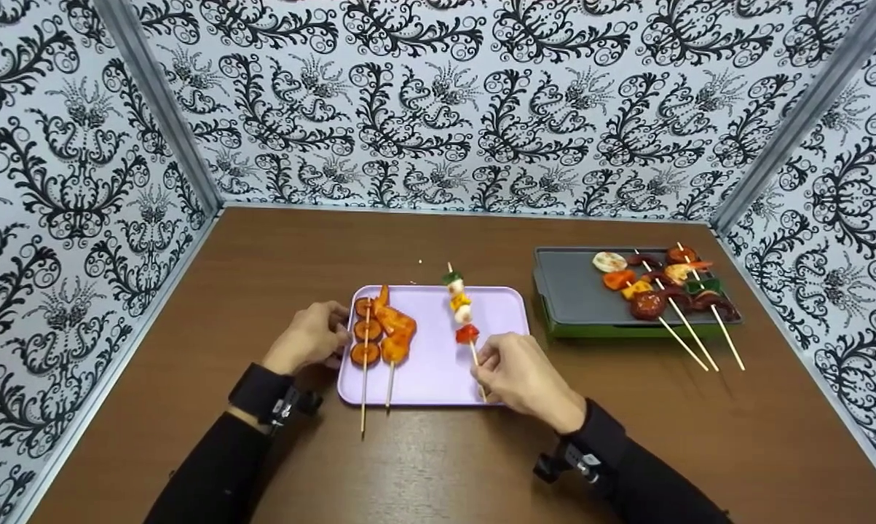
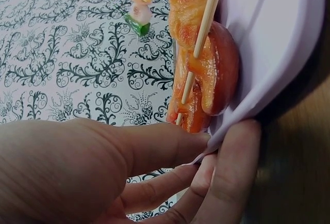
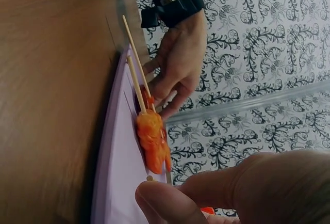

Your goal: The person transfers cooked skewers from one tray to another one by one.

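My left hand (image 1: 309, 335) pinches the left rim of the lilac tray (image 1: 438, 389); the left wrist view shows thumb and fingers on either side of that rim. On the tray's left part lie a skewer of round brown-orange slices (image 1: 367, 330) and a skewered chicken wing (image 1: 395, 325), their sticks reaching over the front edge. Over the tray's right part, my right hand (image 1: 521, 371) pinches the stick of a vegetable skewer (image 1: 461, 313) with green, white, yellow and red pieces. Whether that skewer touches the tray I cannot tell.
A grey-topped, green-sided grill (image 1: 572, 291) stands to the right, bearing several food pieces and skewers whose sticks jut past its front edge. Small pale crumbs dot the brown table (image 1: 299, 247) behind the tray. Patterned walls (image 1: 438, 109) enclose the back and sides.
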`<state>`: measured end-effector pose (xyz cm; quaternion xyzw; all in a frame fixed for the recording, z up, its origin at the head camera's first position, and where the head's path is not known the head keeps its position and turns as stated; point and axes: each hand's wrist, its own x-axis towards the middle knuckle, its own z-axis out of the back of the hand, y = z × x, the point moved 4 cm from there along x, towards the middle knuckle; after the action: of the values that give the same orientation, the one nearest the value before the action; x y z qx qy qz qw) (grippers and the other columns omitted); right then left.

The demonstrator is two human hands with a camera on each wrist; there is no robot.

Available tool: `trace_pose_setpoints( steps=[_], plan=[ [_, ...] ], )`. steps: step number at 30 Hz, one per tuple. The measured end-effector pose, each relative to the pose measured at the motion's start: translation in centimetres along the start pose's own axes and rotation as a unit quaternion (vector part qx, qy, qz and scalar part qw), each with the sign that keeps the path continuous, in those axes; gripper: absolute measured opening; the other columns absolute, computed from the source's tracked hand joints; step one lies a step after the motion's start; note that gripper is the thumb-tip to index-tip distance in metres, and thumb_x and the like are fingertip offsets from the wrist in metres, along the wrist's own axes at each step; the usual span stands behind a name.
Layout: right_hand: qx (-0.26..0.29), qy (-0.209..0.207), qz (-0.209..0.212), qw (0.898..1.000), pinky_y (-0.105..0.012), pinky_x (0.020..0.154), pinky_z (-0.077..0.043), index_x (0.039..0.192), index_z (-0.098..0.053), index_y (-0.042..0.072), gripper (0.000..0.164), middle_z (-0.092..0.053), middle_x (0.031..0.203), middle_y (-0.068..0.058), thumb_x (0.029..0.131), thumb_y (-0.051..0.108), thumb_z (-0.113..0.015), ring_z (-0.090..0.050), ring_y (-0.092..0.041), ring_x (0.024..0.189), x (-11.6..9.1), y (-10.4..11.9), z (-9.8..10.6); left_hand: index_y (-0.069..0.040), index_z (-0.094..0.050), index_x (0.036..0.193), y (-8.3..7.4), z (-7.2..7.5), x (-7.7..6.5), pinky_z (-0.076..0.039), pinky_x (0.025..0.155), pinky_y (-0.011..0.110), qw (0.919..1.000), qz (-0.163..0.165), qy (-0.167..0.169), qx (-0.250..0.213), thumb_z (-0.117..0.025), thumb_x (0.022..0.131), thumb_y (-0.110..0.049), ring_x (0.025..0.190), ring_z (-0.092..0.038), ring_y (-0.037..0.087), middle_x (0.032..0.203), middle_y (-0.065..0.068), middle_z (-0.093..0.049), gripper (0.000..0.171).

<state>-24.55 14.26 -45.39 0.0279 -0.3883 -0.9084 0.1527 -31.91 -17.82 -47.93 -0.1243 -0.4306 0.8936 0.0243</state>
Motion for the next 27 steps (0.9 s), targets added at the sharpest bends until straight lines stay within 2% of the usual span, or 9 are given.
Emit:
trace_pose_setpoints(
  steps=[7,16,27],
  plan=[
    [0.042,0.039,-0.01,0.998,-0.031,0.043,-0.058,0.084,-0.066,0.008,0.007,-0.066,0.067,0.002,0.089,0.008,-0.071,-0.066,-0.012,0.048,0.3,0.7,-1.7,0.0,-0.058,0.134,0.1,-0.1,0.0,-0.064,0.057,0.035,1.0,0.003,0.002,-0.002,-0.063,0.094,0.001,0.084,-0.068,0.029,0.106,0.02,-0.063,0.041],
    [0.049,0.048,-0.008,0.998,-0.03,0.044,-0.058,0.082,-0.066,0.008,0.01,-0.067,0.067,0.002,0.09,0.009,-0.074,-0.066,-0.011,0.05,0.4,1.5,-3.2,-0.002,-0.058,0.134,0.2,-0.1,-0.1,-0.064,0.058,0.036,0.9998,0.012,0.006,-0.011,-0.064,0.094,0.001,0.083,-0.068,0.029,0.104,0.019,-0.063,0.041],
    [0.065,0.071,-0.032,0.995,-0.03,0.045,-0.058,0.082,-0.066,0.008,0.013,-0.067,0.068,-0.001,0.09,0.012,-0.075,-0.068,-0.013,0.05,0.5,1.9,-4.6,-0.001,-0.059,0.132,0.2,-0.1,-0.1,-0.064,0.058,0.036,0.9998,0.01,0.004,-0.017,-0.064,0.093,0.0,0.079,-0.069,0.028,0.104,0.02,-0.062,0.039]
  ],
)
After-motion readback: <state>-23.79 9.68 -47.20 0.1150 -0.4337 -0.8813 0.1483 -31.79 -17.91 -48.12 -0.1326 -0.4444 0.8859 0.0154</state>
